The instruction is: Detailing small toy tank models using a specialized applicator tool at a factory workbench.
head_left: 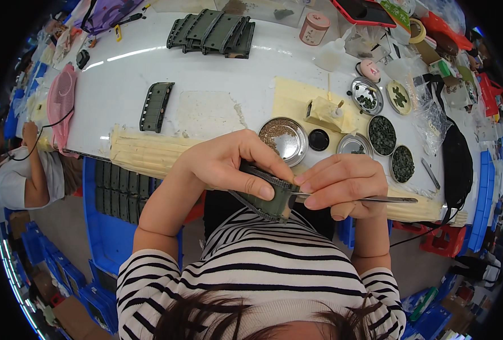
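Note:
My left hand point(237, 164) is wrapped round a dark green camouflage-patterned moulded part point(268, 205) with ribbed edges, thumb pressed on top. In my right hand point(348, 184) is a pair of slim metal tweezers point(390, 199), held level between thumb and fingers. Their tip touches or almost touches the end of the part; my fingertips partly hide that spot. A similar green part point(156, 107) lies on the table beyond my left hand. At the back rests a stack of such parts point(209, 34).
Beyond my hands stand a round tin point(294, 148) of brown grains, a black round lid point(319, 140) and a tape-wrapped block point(326, 113). Dishes hold dark green bits point(382, 136). A blue crate point(128, 231) of parts sits below left. Another person's arm point(35, 170) shows at far left.

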Motion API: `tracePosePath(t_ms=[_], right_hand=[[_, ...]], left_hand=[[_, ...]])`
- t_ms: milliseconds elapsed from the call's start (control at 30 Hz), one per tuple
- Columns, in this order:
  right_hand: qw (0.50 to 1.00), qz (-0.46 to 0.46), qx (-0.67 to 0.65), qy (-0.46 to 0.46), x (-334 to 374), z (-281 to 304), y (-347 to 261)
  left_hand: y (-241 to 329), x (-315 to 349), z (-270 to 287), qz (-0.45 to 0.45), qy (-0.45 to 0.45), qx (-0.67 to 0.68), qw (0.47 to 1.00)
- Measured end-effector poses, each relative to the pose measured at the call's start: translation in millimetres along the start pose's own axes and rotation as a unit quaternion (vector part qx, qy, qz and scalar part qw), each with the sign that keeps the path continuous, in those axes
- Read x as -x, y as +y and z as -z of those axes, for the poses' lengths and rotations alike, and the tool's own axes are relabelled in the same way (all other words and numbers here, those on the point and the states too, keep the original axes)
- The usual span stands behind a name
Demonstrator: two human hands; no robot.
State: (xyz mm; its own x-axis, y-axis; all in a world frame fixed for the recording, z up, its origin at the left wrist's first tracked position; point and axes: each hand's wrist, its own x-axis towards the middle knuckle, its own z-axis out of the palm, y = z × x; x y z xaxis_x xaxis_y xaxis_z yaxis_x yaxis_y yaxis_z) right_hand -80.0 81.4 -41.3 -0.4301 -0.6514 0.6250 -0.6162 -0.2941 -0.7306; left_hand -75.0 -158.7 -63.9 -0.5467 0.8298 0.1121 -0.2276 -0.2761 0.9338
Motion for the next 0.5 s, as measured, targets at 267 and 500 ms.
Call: tracePosePath(t_ms=[267,500], right_hand=[[0.985,-0.021,0.03,0.17,10,-10,-4],[0.971,-0.082,0.149,0.17,-2,-30,-17]], left_hand=[[-3,-1,-3,-0.087,0.114,0.001,0.99],[13,-4,-14,-0.05,0.126,0.06,0.989]])
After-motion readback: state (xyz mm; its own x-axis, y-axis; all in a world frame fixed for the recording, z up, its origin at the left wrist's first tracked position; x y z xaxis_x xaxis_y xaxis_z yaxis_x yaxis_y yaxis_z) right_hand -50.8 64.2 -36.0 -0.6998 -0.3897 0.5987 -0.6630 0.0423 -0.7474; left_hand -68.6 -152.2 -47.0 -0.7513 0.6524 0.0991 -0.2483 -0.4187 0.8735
